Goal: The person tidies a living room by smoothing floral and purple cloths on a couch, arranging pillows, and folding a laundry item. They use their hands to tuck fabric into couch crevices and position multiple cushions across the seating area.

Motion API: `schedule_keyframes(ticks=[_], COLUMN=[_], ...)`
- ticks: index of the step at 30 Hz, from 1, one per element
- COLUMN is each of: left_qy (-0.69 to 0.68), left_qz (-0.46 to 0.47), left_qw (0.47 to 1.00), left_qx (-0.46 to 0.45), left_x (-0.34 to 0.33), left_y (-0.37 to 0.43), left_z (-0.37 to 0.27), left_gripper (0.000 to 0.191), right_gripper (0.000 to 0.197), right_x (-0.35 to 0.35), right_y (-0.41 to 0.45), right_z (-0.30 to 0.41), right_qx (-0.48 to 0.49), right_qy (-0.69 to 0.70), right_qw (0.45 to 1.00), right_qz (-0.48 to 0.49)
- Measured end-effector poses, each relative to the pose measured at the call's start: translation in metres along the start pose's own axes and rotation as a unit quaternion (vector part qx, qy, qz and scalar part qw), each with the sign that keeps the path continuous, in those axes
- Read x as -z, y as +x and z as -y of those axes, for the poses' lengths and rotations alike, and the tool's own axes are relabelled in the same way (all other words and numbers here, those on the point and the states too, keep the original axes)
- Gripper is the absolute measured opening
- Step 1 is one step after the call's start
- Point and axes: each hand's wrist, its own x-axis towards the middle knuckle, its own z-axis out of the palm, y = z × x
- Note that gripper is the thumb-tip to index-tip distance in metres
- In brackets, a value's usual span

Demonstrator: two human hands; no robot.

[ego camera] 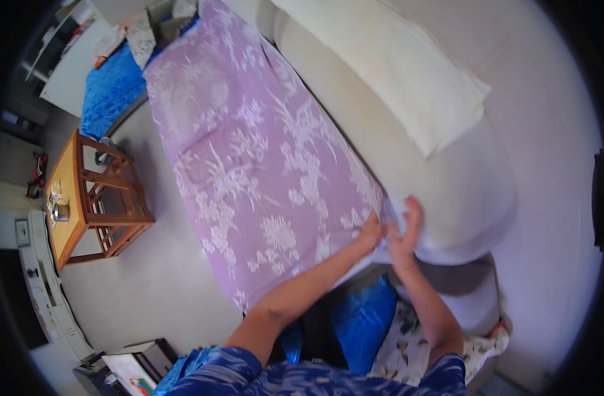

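Note:
A purple fabric cover with a white floral pattern (282,163) lies spread over the long sofa seat in front of me. My left hand (372,231) is at its near right corner, fingers closed on the cloth's edge beside the backrest. Just to the right, my right hand (405,232) is raised with thumb and fingers apart, close to the same corner; whether its fingertips touch the cloth cannot be told. The pale sofa backrest (406,163) runs along the cover's right side, with a cream cloth (411,84) draped over its top.
Blue fabric (366,321) and a leaf-patterned white cloth (401,341) lie close to my body. A wooden table (66,198) bearing a metal cup (60,211) stands at left. Another blue cover (113,89) is at the upper left. A white cabinet (59,287) lines the far left.

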Motion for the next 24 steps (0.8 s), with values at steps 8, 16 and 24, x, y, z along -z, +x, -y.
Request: schedule_keyframes(ticks=[8,16,24], left_qy=[-0.151,-0.057,0.158], left_qz=[-0.014,0.024,0.165], left_qw=[0.983,0.991,0.973], left_qx=[0.103,0.117,-0.040], left_x=[0.000,-0.005,0.008], left_y=[-0.011,0.009,0.039], left_z=[-0.003,-0.014,-0.006], left_gripper=[0.055,0.039,0.030], right_gripper=[0.054,0.013,0.005], right_x=[-0.027,-0.011,0.124], right_y=[-0.082,-0.157,-0.093], right_z=[-0.019,-0.096,-0.067], right_qx=[-0.199,-0.292,-0.048], right_qy=[0.107,0.051,-0.292], right_qw=[0.974,0.950,0.955], right_qz=[0.013,0.095,0.009])
